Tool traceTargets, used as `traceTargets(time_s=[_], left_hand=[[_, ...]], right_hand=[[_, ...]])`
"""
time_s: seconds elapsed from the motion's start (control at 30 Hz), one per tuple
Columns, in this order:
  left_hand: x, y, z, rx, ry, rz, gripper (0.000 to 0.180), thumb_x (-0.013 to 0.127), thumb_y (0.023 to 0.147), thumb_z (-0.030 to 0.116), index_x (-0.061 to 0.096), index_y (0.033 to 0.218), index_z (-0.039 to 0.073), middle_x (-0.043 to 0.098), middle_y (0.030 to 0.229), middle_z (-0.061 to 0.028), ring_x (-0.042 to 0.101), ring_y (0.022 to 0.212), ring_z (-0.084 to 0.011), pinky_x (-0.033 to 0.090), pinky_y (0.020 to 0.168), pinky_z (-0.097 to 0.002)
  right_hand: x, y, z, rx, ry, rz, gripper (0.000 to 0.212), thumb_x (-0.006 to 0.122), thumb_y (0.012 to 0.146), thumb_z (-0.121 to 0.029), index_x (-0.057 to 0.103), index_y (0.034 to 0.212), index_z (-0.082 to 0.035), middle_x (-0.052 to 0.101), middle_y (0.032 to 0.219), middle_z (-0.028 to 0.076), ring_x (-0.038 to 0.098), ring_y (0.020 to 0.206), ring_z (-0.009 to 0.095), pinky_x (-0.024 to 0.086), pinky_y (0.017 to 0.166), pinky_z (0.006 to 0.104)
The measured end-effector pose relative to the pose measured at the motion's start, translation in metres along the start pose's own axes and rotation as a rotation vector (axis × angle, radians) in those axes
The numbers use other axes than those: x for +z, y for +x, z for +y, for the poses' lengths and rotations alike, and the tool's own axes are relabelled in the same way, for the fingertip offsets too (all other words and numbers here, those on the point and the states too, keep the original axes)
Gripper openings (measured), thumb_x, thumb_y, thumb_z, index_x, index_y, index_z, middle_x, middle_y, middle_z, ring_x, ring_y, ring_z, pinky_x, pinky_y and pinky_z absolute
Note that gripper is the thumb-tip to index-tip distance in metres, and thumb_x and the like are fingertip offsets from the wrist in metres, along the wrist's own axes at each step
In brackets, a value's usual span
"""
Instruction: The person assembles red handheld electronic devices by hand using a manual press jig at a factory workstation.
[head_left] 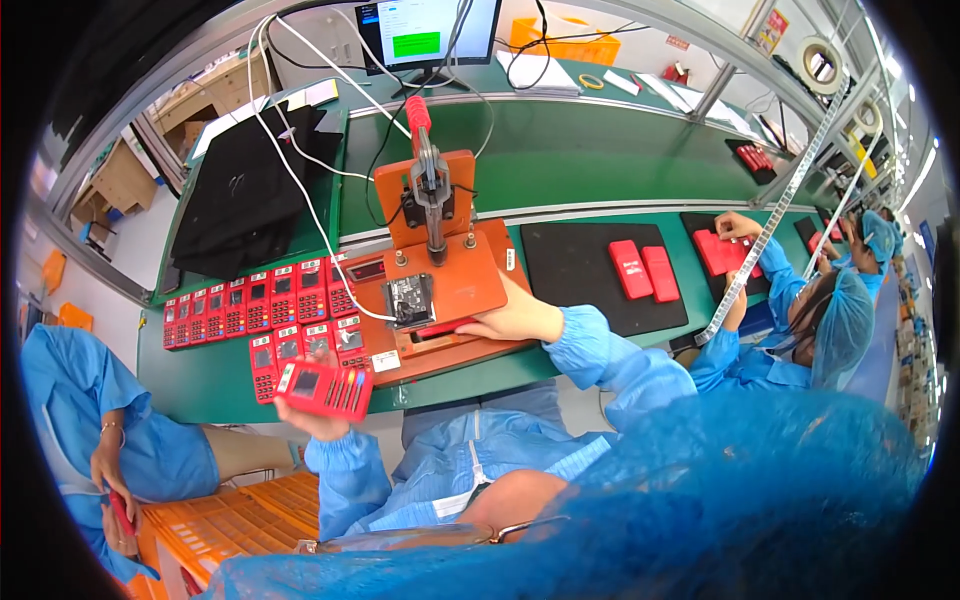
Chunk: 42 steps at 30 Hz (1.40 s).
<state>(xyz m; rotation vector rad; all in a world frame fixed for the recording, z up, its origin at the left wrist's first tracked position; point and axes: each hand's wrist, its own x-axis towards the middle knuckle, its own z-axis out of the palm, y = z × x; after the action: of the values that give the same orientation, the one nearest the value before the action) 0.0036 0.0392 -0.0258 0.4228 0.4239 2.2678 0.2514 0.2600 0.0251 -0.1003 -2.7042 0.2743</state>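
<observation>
My left hand (pixel 318 421) is closed round a red handheld payment terminal (pixel 322 391) with a small dark screen and a keypad, tilted above the table's front edge. My right hand (pixel 525 316) lies against the right side of an orange-brown test fixture (pixel 470 270), its fingers stretched along the front, under the upper plate. Near those fingertips a strip of red shows in the fixture, mostly hidden by the plate. A dark circuit board (pixel 409 301) sits on that plate, below a toggle clamp (pixel 430 180) with a red handle.
Rows of red terminals (pixel 258 302) stand left of the fixture. A black mat (pixel 560 265) with two red housings (pixel 630 270) is on the right. White cables hang over the bench, with a monitor (pixel 430 35) behind. Co-workers sit at the right (pixel 800 320) and left (pixel 120 430).
</observation>
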Motion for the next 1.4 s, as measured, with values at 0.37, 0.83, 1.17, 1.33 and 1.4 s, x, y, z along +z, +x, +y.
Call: traceTargets(time_s=[0.37,0.83,1.17,1.33,1.4], left_hand=[[-0.033,-0.067,0.054,-0.149,-0.273,-0.009,0.067,0.055,0.083,0.05,0.038,0.124,0.0,0.05,0.097,-0.0087,0.045,0.078,-0.0164,0.04,0.07,-0.0293],[0.111,-0.004,-0.016,-0.255,0.388,-0.497,0.064,0.079,0.06,0.024,0.037,0.106,0.009,0.039,0.087,-0.0022,0.042,0.075,-0.0137,0.036,0.067,-0.0294],[0.216,0.037,-0.028,0.377,0.702,-0.94,0.059,0.08,0.055,0.018,0.039,0.096,0.009,0.046,0.089,-0.0084,0.052,0.089,-0.026,0.046,0.08,-0.0436],[0.278,0.046,-0.068,0.85,1.459,-1.263,0.061,0.081,0.053,0.04,0.055,0.097,0.008,0.059,0.106,-0.009,0.054,0.11,-0.0287,0.026,0.098,-0.0447],[0.275,0.062,-0.072,0.752,1.666,-1.2,0.056,0.08,0.057,0.036,0.057,0.1,0.008,0.061,0.1,-0.0074,0.057,0.104,-0.0269,0.03,0.098,-0.0446]], right_hand=[[-0.005,0.002,-0.002,-0.089,0.166,-0.192,0.05,0.056,0.087,-0.028,0.043,0.13,-0.006,0.039,0.133,0.021,0.034,0.124,0.039,0.029,0.105,0.0451],[-0.126,0.177,-0.01,0.091,0.98,0.495,0.05,0.046,0.095,-0.028,0.032,0.134,-0.001,0.062,0.083,0.006,0.057,0.079,0.011,0.044,0.069,0.0261],[-0.065,0.047,-0.068,-0.265,0.343,0.547,0.09,0.08,0.059,-0.046,0.038,0.132,-0.012,0.033,0.131,0.02,0.029,0.126,0.044,0.03,0.095,0.0571],[-0.067,-0.004,-0.064,0.062,0.698,0.763,0.055,0.068,0.076,-0.003,0.044,0.125,-0.004,0.051,0.119,0.013,0.052,0.111,0.027,0.043,0.092,0.035],[-0.072,-0.04,-0.046,0.527,0.783,0.758,0.045,0.071,0.076,-0.007,0.052,0.117,-0.001,0.058,0.107,0.008,0.057,0.099,0.016,0.048,0.084,0.0311]])
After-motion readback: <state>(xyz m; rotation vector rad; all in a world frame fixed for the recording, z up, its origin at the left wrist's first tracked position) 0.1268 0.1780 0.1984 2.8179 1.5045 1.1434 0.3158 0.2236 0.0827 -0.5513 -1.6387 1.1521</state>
